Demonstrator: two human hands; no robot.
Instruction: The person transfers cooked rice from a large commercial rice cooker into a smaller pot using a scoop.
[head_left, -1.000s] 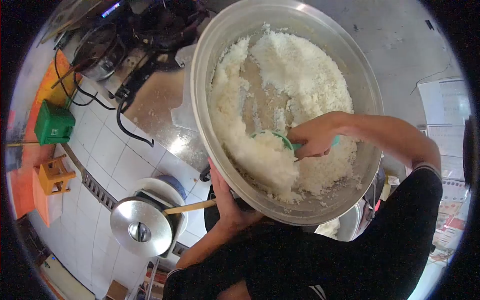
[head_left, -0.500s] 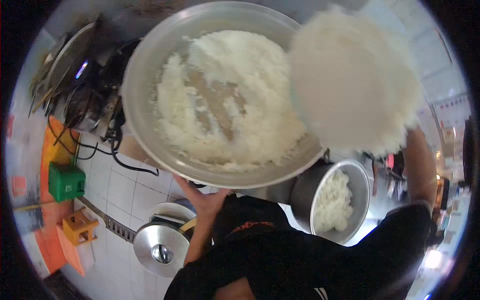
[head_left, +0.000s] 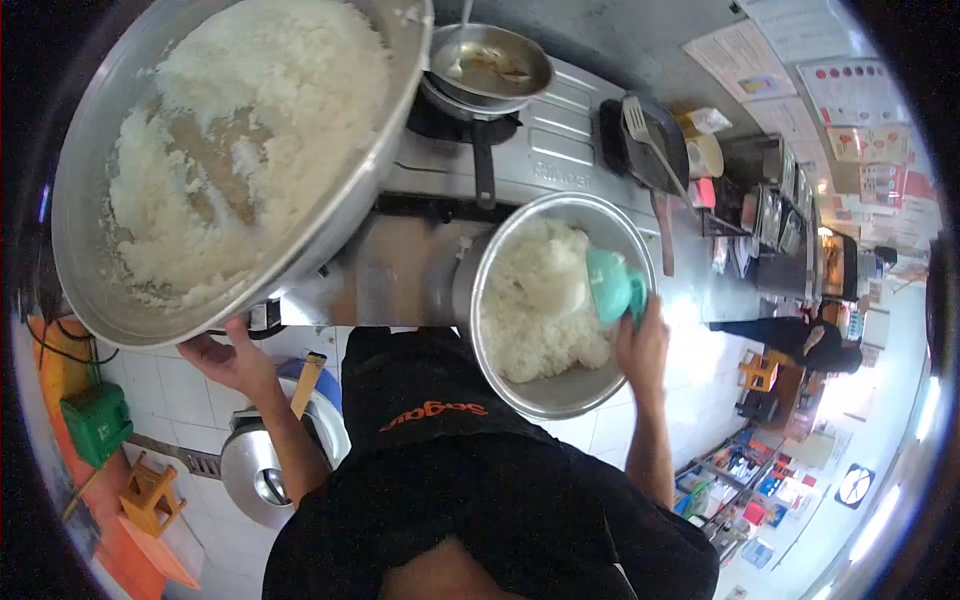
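Note:
A wide metal pan [head_left: 75, 215] of white rice [head_left: 330, 85] fills the upper left, tilted. Under its near rim is my left hand [head_left: 232, 362], its fingers against the metal and partly hidden by it. My right hand [head_left: 643, 345] is closed on the handle of a turquoise scoop [head_left: 607, 285], which is inside a smaller metal pot [head_left: 560, 402]. White rice [head_left: 520, 325] lies in that pot, with a rounded mound of it beside the scoop.
Behind the pots is a stove [head_left: 570, 140] with a small frying pan [head_left: 500, 68] and a dark pan [head_left: 668, 150] holding a spatula. A lidded metal pot [head_left: 250, 475] stands lower left. Another person [head_left: 820, 345] is at the far right.
The scoop has come down from high in front of the camera into the smaller pot with my right hand. The view has turned right, so the wide pan appears further left.

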